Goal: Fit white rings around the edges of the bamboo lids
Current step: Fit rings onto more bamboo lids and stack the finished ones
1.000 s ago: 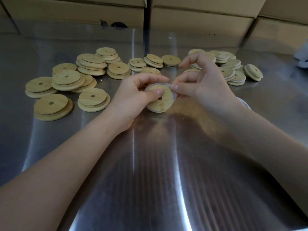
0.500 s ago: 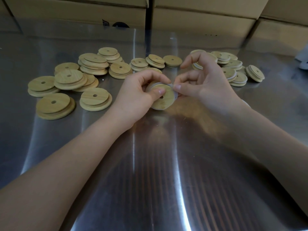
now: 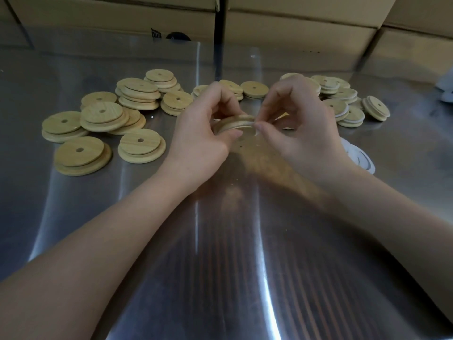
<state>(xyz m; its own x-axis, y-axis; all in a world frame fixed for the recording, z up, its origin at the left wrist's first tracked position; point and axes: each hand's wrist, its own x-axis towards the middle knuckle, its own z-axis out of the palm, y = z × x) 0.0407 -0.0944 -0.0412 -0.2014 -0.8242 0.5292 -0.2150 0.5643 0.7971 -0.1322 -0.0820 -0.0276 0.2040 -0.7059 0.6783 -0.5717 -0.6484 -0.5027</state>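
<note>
Fingers of the left hand [image 3: 199,133] clasp the bamboo lid [image 3: 234,120]; right hand [image 3: 302,130] pinches its white ring [image 3: 256,132].

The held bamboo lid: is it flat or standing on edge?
Nearly flat: the bamboo lid shows only its grooved rim, gripped between the left hand and the right hand.

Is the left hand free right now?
No, the left hand grips the lid while the right hand pinches its edge.
</note>
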